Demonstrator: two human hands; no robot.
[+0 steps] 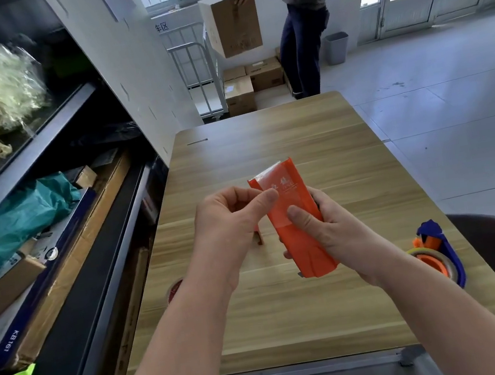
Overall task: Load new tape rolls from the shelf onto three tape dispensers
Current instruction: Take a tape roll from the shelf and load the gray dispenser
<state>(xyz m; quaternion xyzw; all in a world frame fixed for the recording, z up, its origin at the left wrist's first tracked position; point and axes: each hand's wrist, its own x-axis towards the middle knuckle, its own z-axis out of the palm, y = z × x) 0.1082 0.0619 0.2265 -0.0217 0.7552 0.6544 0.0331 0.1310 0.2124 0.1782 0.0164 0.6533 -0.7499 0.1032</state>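
Listing what I see from the head camera, largest item first.

1. Shelf unit (38,128), left side, dark metal. It holds cardboard cartons and bags.
2. Wooden table (266,152), centre, running from near to far.
3. Second person (301,18), far end of the room, both hands on a cardboard box (231,22).
4. Orange tape dispenser (295,234), held up off the table at its middle. Its long axis runs near to far, and the far end leans slightly left. Its broad flat face is turned up towards me. A clear strip (269,172) lies over the far end.
5. Right hand (336,232), wrapped round the dispenser's right side. The thumb is pressed flat on the upper face at mid-length, and the fingers curl underneath, mostly hidden.
6. Left hand (229,222), just left of the dispenser. Thumb and forefinger are closed in a pinch on the left edge near its far end, where the strip sits. The other fingers are curled. I cannot tell whether the pinch has the strip alone or the body as well.
7. Blue tape dispenser (442,254), resting on the table's right near edge with a roll on its orange hub. It is well apart from both hands.
8. Tape roll (174,289), on the table near its left edge, mostly hidden by the left forearm.
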